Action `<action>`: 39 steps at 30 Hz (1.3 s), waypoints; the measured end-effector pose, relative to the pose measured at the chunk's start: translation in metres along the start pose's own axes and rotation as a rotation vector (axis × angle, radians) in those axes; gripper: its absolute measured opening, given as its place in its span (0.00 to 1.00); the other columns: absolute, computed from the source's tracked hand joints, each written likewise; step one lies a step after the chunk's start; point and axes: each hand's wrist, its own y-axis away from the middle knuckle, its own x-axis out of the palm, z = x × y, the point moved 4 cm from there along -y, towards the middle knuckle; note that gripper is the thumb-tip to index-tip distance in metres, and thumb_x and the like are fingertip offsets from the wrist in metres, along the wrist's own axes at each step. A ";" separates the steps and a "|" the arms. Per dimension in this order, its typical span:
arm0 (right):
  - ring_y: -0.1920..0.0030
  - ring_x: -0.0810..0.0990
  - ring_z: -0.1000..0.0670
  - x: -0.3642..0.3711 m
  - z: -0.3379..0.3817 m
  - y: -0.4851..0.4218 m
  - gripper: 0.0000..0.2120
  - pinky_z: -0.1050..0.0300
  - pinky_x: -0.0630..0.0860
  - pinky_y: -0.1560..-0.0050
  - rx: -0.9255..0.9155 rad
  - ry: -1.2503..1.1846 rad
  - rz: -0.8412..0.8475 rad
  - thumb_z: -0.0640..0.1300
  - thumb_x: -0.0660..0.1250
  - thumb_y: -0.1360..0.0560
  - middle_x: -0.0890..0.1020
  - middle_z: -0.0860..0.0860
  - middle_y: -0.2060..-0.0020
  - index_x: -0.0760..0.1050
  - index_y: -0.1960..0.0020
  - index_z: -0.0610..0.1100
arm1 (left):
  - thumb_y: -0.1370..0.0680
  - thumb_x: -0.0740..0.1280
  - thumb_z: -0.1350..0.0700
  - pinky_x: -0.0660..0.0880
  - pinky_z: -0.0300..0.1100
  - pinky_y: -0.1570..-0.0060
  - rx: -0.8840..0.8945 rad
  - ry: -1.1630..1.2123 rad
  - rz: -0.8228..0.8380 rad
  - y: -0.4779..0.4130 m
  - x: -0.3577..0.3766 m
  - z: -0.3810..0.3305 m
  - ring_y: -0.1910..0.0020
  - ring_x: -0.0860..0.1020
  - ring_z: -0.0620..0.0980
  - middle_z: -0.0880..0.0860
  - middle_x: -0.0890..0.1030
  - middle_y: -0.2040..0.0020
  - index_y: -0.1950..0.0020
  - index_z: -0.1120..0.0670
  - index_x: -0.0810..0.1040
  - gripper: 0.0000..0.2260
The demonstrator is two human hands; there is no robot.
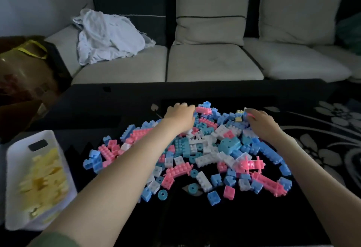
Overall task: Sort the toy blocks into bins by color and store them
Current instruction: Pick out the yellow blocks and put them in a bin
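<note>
A heap of pink, blue, teal and white toy blocks point(205, 147) covers the middle of a black table point(195, 223). My left hand point(179, 115) reaches over the heap's far left side, fingers curled down beside a pink block point(204, 110); its grip is hidden. My right hand point(259, 121) lies on the far right of the heap, its fingertips at a small pale yellow block point(238, 118). A white bin point(13, 168) at the left table edge holds several yellow blocks point(45, 180).
A cream and dark sofa point(205, 61) stands behind the table with a crumpled white cloth point(109, 37) on it. A brown bag with yellow handles point(25, 70) sits at far left. A black-and-white flowered rug point(328, 139) lies to the right.
</note>
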 end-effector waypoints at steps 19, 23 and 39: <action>0.48 0.69 0.48 0.013 0.005 -0.040 0.11 0.51 0.59 0.50 -0.212 0.269 0.029 0.54 0.62 0.24 0.72 0.52 0.52 0.72 0.45 0.52 | 0.24 0.65 0.55 0.76 0.48 0.47 -0.048 0.220 0.174 -0.016 0.015 0.042 0.49 0.75 0.47 0.49 0.75 0.45 0.41 0.50 0.71 0.12; 0.54 0.73 0.50 0.018 0.010 -0.040 0.12 0.53 0.66 0.49 -0.256 0.237 0.164 0.54 0.61 0.23 0.77 0.52 0.54 0.73 0.43 0.50 | 0.22 0.61 0.44 0.71 0.46 0.49 -0.054 0.028 0.092 -0.028 0.016 0.031 0.44 0.73 0.51 0.51 0.75 0.43 0.37 0.50 0.71 0.17; 0.51 0.74 0.51 0.014 0.037 -0.012 0.12 0.54 0.59 0.45 -0.354 0.002 0.063 0.45 0.64 0.25 0.76 0.53 0.52 0.68 0.42 0.50 | 0.21 0.62 0.59 0.74 0.46 0.54 -0.141 0.013 0.101 -0.032 0.017 0.004 0.54 0.76 0.52 0.55 0.75 0.48 0.39 0.56 0.70 0.11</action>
